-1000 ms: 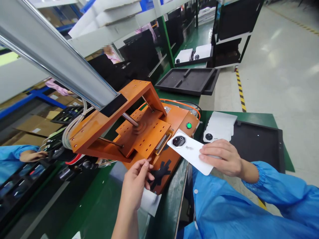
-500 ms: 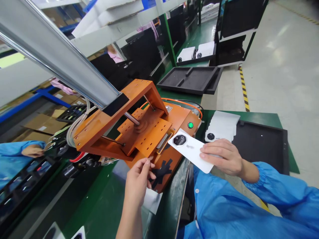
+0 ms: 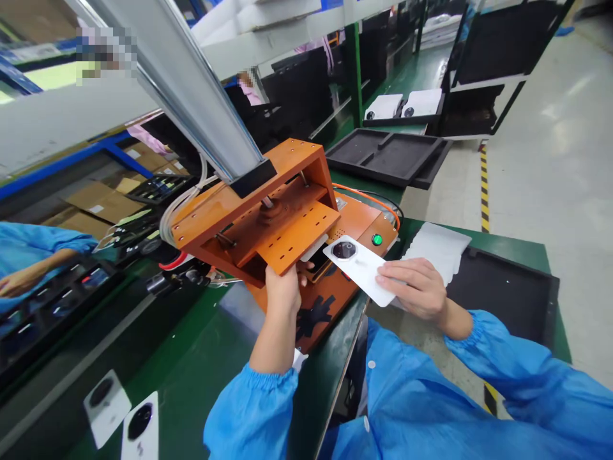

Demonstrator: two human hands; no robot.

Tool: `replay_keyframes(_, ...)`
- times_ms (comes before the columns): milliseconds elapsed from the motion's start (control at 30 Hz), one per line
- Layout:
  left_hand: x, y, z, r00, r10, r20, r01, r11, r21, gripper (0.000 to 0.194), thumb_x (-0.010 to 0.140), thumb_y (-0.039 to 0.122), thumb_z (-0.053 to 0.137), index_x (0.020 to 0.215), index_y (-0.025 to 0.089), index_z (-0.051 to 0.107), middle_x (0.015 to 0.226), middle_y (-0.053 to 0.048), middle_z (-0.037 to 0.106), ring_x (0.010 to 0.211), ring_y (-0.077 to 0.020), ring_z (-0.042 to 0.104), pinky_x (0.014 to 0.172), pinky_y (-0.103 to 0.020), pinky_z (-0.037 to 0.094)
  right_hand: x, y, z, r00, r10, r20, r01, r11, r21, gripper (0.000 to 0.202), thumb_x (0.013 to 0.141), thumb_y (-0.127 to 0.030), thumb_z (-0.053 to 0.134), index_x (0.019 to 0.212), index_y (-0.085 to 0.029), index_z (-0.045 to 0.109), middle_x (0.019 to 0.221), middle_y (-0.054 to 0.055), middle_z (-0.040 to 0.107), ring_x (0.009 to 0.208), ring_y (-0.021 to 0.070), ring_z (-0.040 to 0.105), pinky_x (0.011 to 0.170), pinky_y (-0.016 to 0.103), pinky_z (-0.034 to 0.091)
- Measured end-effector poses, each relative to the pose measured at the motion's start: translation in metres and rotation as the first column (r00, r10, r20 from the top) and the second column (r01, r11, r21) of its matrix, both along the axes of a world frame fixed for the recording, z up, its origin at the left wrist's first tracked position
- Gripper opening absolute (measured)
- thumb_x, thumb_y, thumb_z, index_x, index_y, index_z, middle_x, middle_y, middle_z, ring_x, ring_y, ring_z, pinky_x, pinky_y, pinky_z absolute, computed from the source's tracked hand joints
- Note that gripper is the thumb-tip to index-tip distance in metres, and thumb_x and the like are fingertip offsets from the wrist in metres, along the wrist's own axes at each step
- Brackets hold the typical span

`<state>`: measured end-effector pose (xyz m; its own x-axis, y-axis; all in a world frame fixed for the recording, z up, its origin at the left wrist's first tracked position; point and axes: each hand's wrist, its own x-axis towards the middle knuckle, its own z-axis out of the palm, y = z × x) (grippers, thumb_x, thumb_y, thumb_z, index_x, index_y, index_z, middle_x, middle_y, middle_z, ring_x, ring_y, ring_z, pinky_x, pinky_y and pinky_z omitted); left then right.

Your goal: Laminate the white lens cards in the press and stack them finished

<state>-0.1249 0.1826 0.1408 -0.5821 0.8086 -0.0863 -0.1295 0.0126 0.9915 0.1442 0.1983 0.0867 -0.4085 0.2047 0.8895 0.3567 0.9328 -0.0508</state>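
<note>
My right hand [image 3: 416,287] pinches a white phone back cover [image 3: 366,271] with a round black camera window by its near end. The cover tilts in the air beside the orange press [image 3: 299,230]. My left hand [image 3: 285,291] reaches under the front edge of the press plate, at the fixture [image 3: 317,267]. Its fingers are mostly hidden there, so I cannot see what they hold. Black tape [image 3: 313,316] lies on the press base below. To the right, a stack of white covers [image 3: 438,246] rests partly behind my right hand.
A green button [image 3: 377,239] sits on the press's front. A black tray [image 3: 507,291] lies at the right, more black trays [image 3: 383,153] behind. Two white covers [image 3: 108,406] lie at lower left. A co-worker's hand [image 3: 29,275] is by a dark tray [image 3: 62,300].
My left hand has moved from in front of the press to under its plate, which now stands higher above the base. My right hand still holds the cover near the press. The view has shifted.
</note>
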Motion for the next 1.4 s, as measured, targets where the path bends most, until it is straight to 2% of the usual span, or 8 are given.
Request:
replay_keyframes(200,0.02,-0.001,0.012,0.998,0.058,0.03,-0.057,0.998,-0.024,0.038,0.07,0.04,0.072,0.097,0.017,0.06,0.064,0.006,0.053,0.044,-0.005,0.039,0.04,-0.018,0.023,-0.038,0.035,0.0,0.999,0.026,-0.041,-0.025,1.0,0.018,0.031,0.098,-0.012,0.059,0.121,-0.027,0.073,0.115,0.006,0.078,0.109,0.019,0.072,0.083,0.034,0.054)
replay_keyframes(367,0.047,-0.115,0.003,0.987,-0.137,-0.088,0.125,0.983,-0.134,0.035,0.085,0.05,0.066,0.101,0.019,0.07,0.076,-0.001,0.065,0.065,-0.0148,0.058,0.056,-0.023,0.044,-0.068,0.063,0.0,0.996,0.087,-0.033,-0.088,0.995,-0.035,0.027,0.1,-0.017,0.057,0.118,-0.029,0.073,0.114,0.004,0.078,0.108,0.0185,0.071,0.085,0.035,0.05)
replay_keyframes(467,0.057,-0.184,-0.019,0.954,-0.131,-0.271,0.061,0.966,-0.252,0.041,0.092,0.058,0.054,0.092,0.022,0.072,0.075,-0.003,0.066,0.066,-0.0194,0.058,0.059,-0.028,0.046,-0.091,0.082,0.008,0.986,0.15,0.074,-0.144,0.987,-0.075,0.027,0.103,-0.023,0.051,0.116,-0.027,0.074,0.114,0.005,0.078,0.108,0.0188,0.07,0.087,0.036,0.048)
replay_keyframes(600,0.061,-0.229,-0.054,0.879,-0.222,-0.422,0.104,0.953,-0.284,0.044,0.098,0.053,0.041,0.078,0.023,0.066,0.071,-0.005,0.061,0.065,-0.0206,0.057,0.065,-0.033,0.046,-0.117,0.101,0.024,0.928,0.233,0.292,-0.211,0.972,-0.104,0.032,0.106,-0.028,0.044,0.116,-0.027,0.074,0.115,0.004,0.077,0.108,0.0206,0.067,0.091,0.039,0.044)
replay_keyframes(833,0.059,-0.229,-0.081,0.731,-0.249,-0.635,0.22,0.967,-0.126,0.031,0.1,0.029,0.036,0.077,0.023,0.056,0.073,-0.006,0.055,0.072,-0.0211,0.055,0.067,-0.036,0.044,-0.125,0.105,0.04,0.852,0.285,0.44,-0.22,0.956,-0.192,0.029,0.104,-0.023,0.048,0.112,-0.025,0.076,0.113,0.003,0.078,0.106,0.0215,0.067,0.093,0.039,0.043)
replay_keyframes(1067,0.05,-0.209,-0.075,0.297,-0.23,-0.927,0.321,0.938,-0.13,0.015,0.089,0.012,0.046,0.09,0.021,0.059,0.131,-0.013,0.065,0.12,-0.0296,0.053,0.101,-0.048,0.04,-0.115,0.095,0.058,0.759,0.357,0.545,-0.209,0.926,-0.315,0.046,0.095,-0.055,0.064,0.123,-0.019,0.071,0.129,0.011,0.071,0.12,0.0278,0.064,0.102,0.044,0.039)
replay_keyframes(1267,0.041,-0.183,-0.084,0.057,-0.086,-0.995,0.164,0.984,-0.076,0.014,0.088,0.015,0.05,0.077,0.021,0.056,0.153,-0.012,0.054,0.14,-0.0351,0.043,0.107,-0.051,0.028,-0.075,0.034,-0.008,0.972,0.099,0.212,-0.053,0.976,-0.209,0.038,0.097,-0.04,0.063,0.129,-0.02,0.066,0.134,0.013,0.067,0.125,0.0276,0.06,0.106,0.047,0.039)
replay_keyframes(1400,0.035,-0.171,-0.094,0.019,-0.025,-0.999,0.156,0.988,-0.022,0.012,0.088,0.017,0.052,0.079,0.022,0.058,0.151,-0.011,0.057,0.145,-0.0343,0.04,0.112,-0.051,0.024,-0.025,0.03,-0.057,0.95,-0.309,-0.052,0.266,0.881,-0.391,0.033,0.098,-0.022,0.053,0.127,-0.023,0.068,0.118,0.011,0.067,0.11,0.0256,0.063,0.097,0.046,0.046)
